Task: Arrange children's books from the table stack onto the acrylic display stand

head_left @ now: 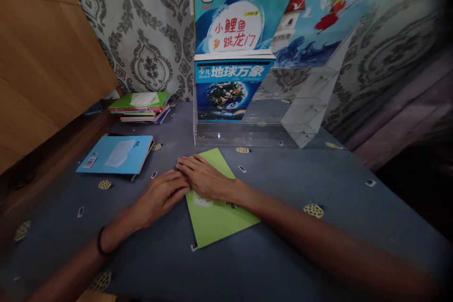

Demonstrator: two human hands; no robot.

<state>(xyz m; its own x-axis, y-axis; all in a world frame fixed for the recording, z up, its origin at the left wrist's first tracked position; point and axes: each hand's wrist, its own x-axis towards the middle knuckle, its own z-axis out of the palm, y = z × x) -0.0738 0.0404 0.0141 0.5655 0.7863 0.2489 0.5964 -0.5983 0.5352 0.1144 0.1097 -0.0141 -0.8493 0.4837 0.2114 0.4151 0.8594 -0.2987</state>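
Green book (217, 222) under right fingers (190, 164), seemingly close together

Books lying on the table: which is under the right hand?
The lime-green book, in front of the clear rack; the light-blue book and book stack lie further left, untouched.

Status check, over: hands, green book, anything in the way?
Right hand lying on green book; left hand at its left edge. Book flat on table. Clear rack just beyond its far corner.
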